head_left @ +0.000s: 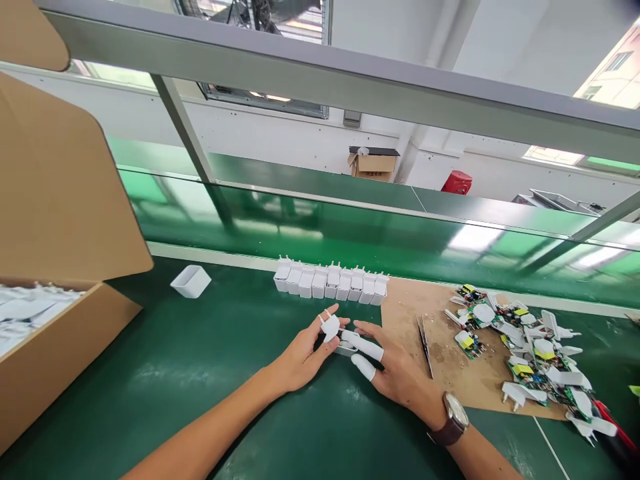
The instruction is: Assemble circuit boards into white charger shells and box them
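Held in front of me over the green mat is a white power adapter (330, 328), its round-edged plug end and prongs pointing up and left. My left hand (306, 357) wraps its fingers and thumb around it. From the other side my right hand (400, 373), with white finger cots on the thumb and a finger, grips the adapter's right end. Fingers cover much of its body, so inner details are hidden. Just beyond my hands stands a row of several white adapter housings (331, 283), pronged parts at their backs.
An empty white housing (191, 281) lies to the left, near an open cardboard box (60, 373) of white parts. On the right, tweezers (425, 347) rest on a brown cardboard sheet (405, 300) beside piled circuit boards (530, 350) with white plug parts. A metal rail (320, 73) crosses above.
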Demonstrator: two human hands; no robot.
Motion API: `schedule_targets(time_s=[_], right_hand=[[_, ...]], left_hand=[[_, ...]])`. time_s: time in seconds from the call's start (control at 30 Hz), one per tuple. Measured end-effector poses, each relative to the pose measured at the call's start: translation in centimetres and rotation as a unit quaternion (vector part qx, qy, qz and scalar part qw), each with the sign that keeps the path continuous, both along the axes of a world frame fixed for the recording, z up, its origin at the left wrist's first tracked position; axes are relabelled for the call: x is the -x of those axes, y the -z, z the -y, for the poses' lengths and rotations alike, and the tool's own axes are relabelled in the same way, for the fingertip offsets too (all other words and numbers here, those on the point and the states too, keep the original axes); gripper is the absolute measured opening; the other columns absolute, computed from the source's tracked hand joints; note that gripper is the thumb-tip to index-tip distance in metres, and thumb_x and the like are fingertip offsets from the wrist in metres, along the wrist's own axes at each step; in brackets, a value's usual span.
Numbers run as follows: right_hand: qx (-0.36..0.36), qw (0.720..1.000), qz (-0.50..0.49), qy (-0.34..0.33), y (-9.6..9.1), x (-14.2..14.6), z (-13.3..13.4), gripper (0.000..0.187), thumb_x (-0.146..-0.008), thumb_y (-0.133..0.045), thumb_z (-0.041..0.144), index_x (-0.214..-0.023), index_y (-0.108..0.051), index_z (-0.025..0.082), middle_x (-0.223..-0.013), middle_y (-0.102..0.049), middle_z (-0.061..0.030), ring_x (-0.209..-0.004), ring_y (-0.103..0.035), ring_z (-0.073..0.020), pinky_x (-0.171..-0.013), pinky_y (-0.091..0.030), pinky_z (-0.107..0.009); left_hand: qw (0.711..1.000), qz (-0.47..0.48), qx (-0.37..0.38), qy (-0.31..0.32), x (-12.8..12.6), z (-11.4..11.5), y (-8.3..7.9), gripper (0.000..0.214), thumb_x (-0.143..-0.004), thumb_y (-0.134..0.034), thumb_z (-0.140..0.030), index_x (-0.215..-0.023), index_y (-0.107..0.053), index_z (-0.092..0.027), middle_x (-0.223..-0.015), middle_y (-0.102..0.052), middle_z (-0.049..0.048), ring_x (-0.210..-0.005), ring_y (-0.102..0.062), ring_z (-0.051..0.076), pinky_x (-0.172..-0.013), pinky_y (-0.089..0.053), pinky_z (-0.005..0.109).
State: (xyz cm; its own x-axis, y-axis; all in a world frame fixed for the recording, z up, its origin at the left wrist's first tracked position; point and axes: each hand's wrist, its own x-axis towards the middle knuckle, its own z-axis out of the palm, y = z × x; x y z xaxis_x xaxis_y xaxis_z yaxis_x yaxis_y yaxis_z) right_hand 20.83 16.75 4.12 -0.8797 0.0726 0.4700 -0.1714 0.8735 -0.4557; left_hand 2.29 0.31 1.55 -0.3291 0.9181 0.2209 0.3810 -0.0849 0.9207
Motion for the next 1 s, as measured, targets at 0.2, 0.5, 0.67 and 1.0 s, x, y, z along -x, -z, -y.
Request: schedule_targets(time_s=[0.2,0.5,0.67,1.0], right_hand=[[-0.057,0.997,0.035,-0.030,0.1,1.0,0.0,0.046,-0.101,-0.060,0.021,-0.146,-0.052,0.025,-0.135,-0.063,-0.0164,-0.112,-0.072,-0.0277,-0.092,-0.065,-0.044],[0.013,1.000,-0.023,0.003,0.7,1.4,0.9,0.050,-0.098,-0.052,0.009,-0.145,-0.050,0.026,-0.123,-0.067,-0.0117,-0.103,-0.073,-0.0230,-0.082,-0.066,-0.035],[-0.011,1.000,0.003,0.015,1.1,0.5,0.5,0.050,-0.091,-0.049,0.002,-0.138,-0.053,0.020,-0.122,-0.067,-0.0141,-0.101,-0.072,-0.0249,-0.079,-0.066,-0.036],[-0.016,0.999,0.048,0.008,2.0,-0.1,0.4,0.056,-0.084,-0.053,0.004,-0.138,-0.049,0.016,-0.130,-0.065,-0.0171,-0.109,-0.069,-0.0279,-0.084,-0.064,-0.040]], left_hand=[[1.000,0.014,0.007,0.018,-0.4,0.3,-0.5,0.072,-0.105,-0.053,-0.038,-0.166,-0.017,-0.027,-0.157,-0.052,0.0165,-0.137,-0.061,0.027,-0.112,-0.053,0.051],[0.999,-0.043,-0.023,-0.006,-0.4,0.4,0.2,0.094,-0.100,-0.064,-0.031,-0.167,0.002,-0.029,-0.157,-0.051,0.0209,-0.128,-0.067,0.029,-0.100,-0.060,0.047],[0.998,-0.048,-0.035,0.007,-0.9,0.3,0.8,0.090,-0.103,-0.059,-0.036,-0.166,0.006,-0.031,-0.159,-0.050,0.0184,-0.145,-0.052,0.030,-0.118,-0.046,0.055],[0.985,-0.151,-0.086,-0.006,-1.0,-0.3,0.3,0.105,-0.087,-0.080,-0.049,-0.166,-0.013,-0.030,-0.155,-0.050,0.0235,-0.141,-0.054,0.037,-0.110,-0.053,0.059]])
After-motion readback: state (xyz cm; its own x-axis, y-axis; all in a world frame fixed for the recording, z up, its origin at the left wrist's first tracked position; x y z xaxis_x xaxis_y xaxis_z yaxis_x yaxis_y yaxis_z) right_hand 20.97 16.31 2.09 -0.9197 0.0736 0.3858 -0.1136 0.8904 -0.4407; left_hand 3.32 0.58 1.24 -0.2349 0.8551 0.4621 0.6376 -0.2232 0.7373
